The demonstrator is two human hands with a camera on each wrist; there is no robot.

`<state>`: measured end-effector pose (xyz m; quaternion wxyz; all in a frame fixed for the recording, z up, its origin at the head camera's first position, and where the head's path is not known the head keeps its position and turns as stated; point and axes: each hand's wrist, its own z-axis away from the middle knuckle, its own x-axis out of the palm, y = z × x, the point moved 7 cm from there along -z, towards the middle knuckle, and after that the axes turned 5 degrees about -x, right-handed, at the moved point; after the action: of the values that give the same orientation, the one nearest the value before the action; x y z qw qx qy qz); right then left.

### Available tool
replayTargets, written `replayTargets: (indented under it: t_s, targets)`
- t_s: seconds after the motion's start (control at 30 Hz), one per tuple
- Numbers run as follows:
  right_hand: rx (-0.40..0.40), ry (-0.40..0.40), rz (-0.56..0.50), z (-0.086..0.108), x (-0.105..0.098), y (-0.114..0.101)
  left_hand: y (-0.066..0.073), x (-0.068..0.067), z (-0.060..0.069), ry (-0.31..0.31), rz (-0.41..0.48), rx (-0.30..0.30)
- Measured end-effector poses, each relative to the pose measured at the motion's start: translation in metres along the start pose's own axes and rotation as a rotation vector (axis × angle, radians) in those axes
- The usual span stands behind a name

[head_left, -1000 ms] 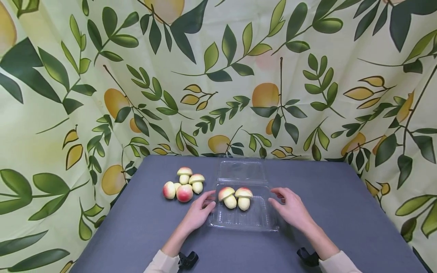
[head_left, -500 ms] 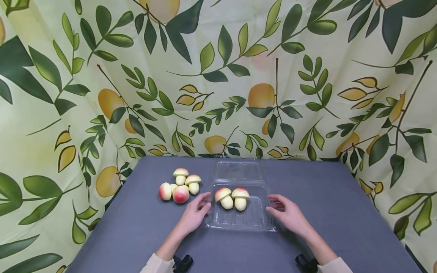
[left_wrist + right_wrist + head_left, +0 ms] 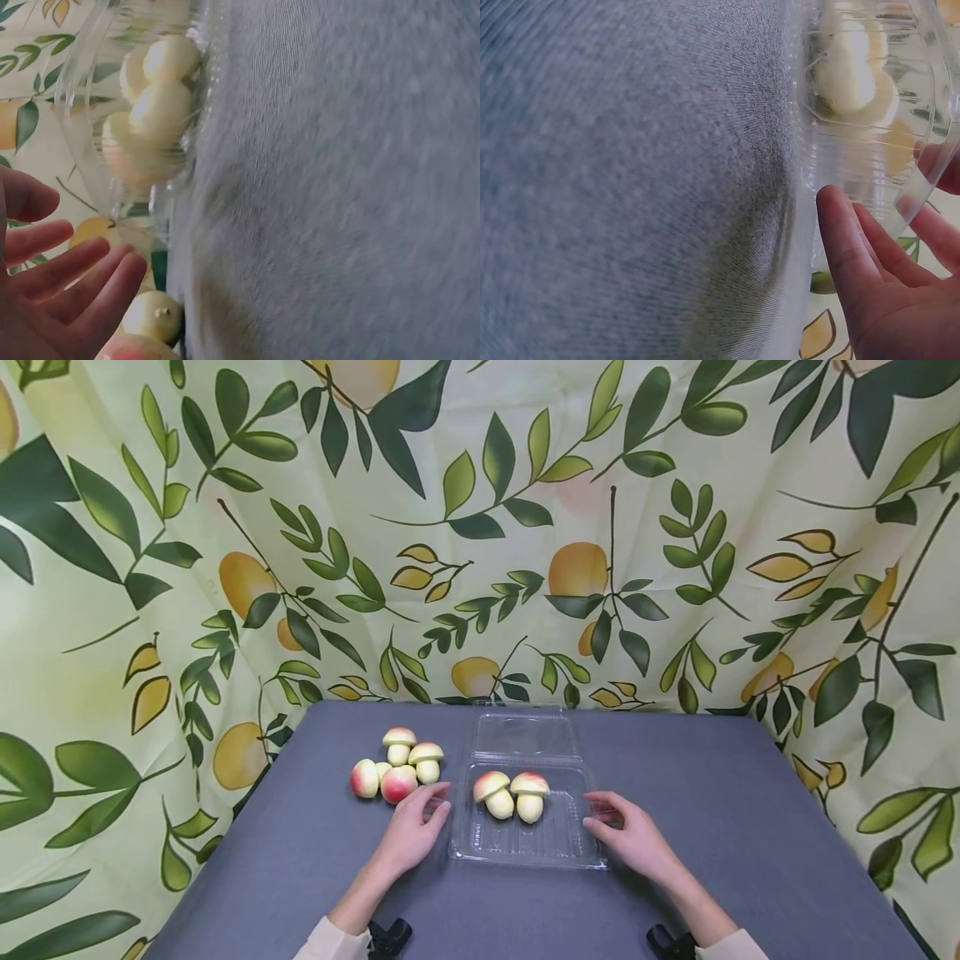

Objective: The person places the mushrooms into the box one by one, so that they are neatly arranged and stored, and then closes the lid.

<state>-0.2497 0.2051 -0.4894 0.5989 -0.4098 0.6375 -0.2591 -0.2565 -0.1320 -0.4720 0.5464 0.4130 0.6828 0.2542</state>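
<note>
Handling the clear container (image 3: 562, 835), lower centre of frame, probably calls for light, even fingers on its side walls; a hard squeeze could bow what looks like thin plastic. Looks: see-through, ribbed, lid (image 3: 522, 737) laid open toward the top of frame. Two mushrooms (image 3: 529, 802), cream with red-blushed caps, lie side by side in its upper left part. Right hand (image 3: 633, 835) at the right wall, fingers loosely bent, no grasp; touch cannot be told. Left hand (image 3: 411, 832) apart from the left wall, fingers relaxed, holding nothing. Beyond, left of centre: mushroom cluster (image 3: 399, 783) on grey-blue tabletop (image 3: 675, 760).
</note>
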Motion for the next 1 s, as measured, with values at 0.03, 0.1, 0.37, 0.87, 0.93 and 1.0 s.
replayTargets:
  t_s: [0.03, 0.1, 0.37, 0.87, 0.93, 1.0]
  targets:
    - [-0.003, 0.001, -0.001, 0.000, 0.000, 0.000, 0.001, -0.002, 0.000, 0.015, -0.029, 0.015]
    - [-0.002, 0.003, -0.003, 0.000, 0.000, 0.000, 0.004, -0.006, 0.000, 0.054, -0.093, 0.047]
    - [0.010, -0.001, -0.002, 0.000, 0.001, 0.002, 0.009, -0.024, 0.002, 0.235, -0.215, 0.187]
    - [0.012, -0.001, 0.010, 0.001, 0.000, 0.000, -0.002, -0.055, -0.008, 0.405, -0.321, 0.174]
    - [0.010, -0.003, 0.014, 0.001, 0.001, 0.000, -0.005, -0.056, -0.008, 0.408, -0.332, 0.169]
    - [0.012, -0.005, 0.019, 0.000, 0.001, 0.000, -0.007, -0.057, -0.008, 0.415, -0.339, 0.167]
